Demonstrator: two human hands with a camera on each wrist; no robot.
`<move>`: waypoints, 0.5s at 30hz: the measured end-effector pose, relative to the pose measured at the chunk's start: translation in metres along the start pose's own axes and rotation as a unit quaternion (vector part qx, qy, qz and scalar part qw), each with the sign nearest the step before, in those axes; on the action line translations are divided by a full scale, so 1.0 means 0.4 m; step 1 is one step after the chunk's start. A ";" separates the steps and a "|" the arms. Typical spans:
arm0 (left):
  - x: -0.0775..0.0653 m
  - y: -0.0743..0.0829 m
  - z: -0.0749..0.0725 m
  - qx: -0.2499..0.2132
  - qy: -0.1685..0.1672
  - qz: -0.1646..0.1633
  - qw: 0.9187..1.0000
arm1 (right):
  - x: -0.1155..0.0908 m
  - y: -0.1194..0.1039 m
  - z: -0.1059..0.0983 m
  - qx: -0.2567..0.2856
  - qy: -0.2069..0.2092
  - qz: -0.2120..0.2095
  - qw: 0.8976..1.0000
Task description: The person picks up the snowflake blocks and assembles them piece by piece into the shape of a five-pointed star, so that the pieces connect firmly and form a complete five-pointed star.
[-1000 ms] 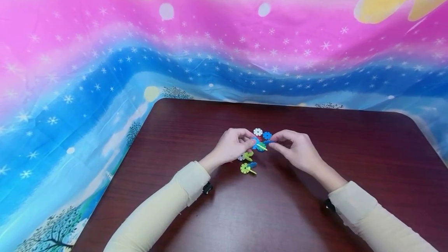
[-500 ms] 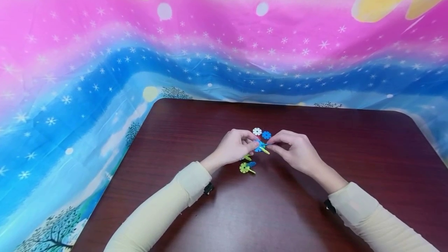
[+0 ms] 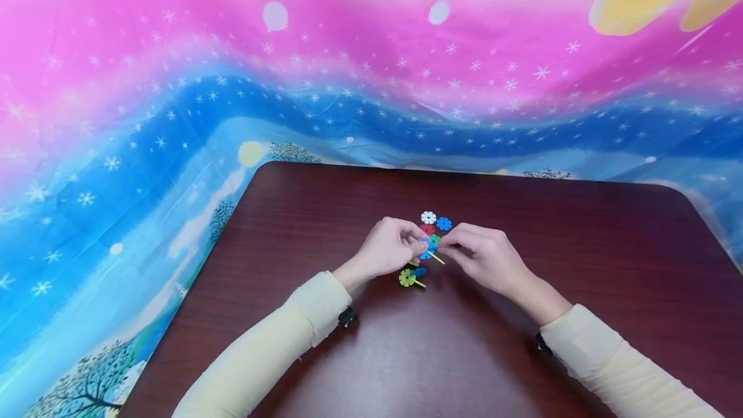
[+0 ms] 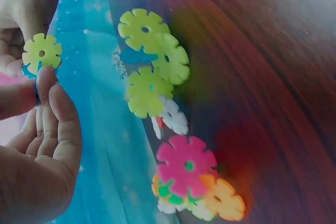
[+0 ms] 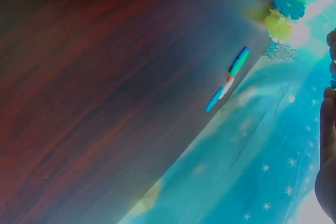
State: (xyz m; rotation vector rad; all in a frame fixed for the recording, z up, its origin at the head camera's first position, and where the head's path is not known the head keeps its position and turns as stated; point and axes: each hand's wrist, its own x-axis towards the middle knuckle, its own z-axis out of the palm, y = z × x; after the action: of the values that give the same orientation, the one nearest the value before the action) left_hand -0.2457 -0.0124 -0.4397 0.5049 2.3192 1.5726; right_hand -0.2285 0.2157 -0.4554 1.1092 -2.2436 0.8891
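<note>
"Head view: where is your blue disc (image 3: pixel 426 253)?"

"Above the counter (image 3: pixel 371 366), between your hands. Your left hand (image 3: pixel 390 247) pinches it, with your right hand (image 3: pixel 490 250) just beside it."

"Left wrist view?"

"Your left fingers are narrow on blue, and the yellow disc (image 4: pixel 51 51) seems joined on. Pinch firmly and line the pieces up before pressing."

"Right wrist view?"

"Your right fingers pinch a blue bit (image 5: pixel 334 78), mostly cut off. Push straight, since twisting could bend it."
</note>
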 end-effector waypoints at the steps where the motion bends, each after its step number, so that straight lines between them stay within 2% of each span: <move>1: 0.000 -0.005 -0.002 0.000 -0.002 0.003 1.000 | 0.000 0.000 0.002 0.006 -0.003 0.003 1.000; 4: -0.002 -0.020 -0.012 0.007 -0.004 0.019 1.000 | 0.003 0.006 0.007 0.012 -0.022 0.022 0.999; 6: -0.002 -0.032 -0.018 0.012 0.002 0.023 1.000 | 0.007 0.015 0.006 0.002 -0.049 0.061 0.997; 8: -0.004 -0.041 -0.026 0.012 0.007 0.023 1.000 | 0.013 0.027 0.004 -0.019 -0.083 0.113 0.990; 12: -0.009 -0.054 -0.041 0.004 0.018 0.015 1.000 | 0.026 0.056 0.009 -0.059 -0.161 0.225 0.959; 15: -0.012 -0.056 -0.050 0.004 0.024 0.016 1.000 | 0.037 0.076 0.028 -0.080 -0.214 0.269 0.936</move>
State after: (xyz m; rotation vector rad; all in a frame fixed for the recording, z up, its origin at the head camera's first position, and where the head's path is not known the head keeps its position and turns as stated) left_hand -0.2525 -0.0387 -0.4532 0.5151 2.3642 1.6084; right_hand -0.2633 0.2140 -0.4637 0.6575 -3.0062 0.6814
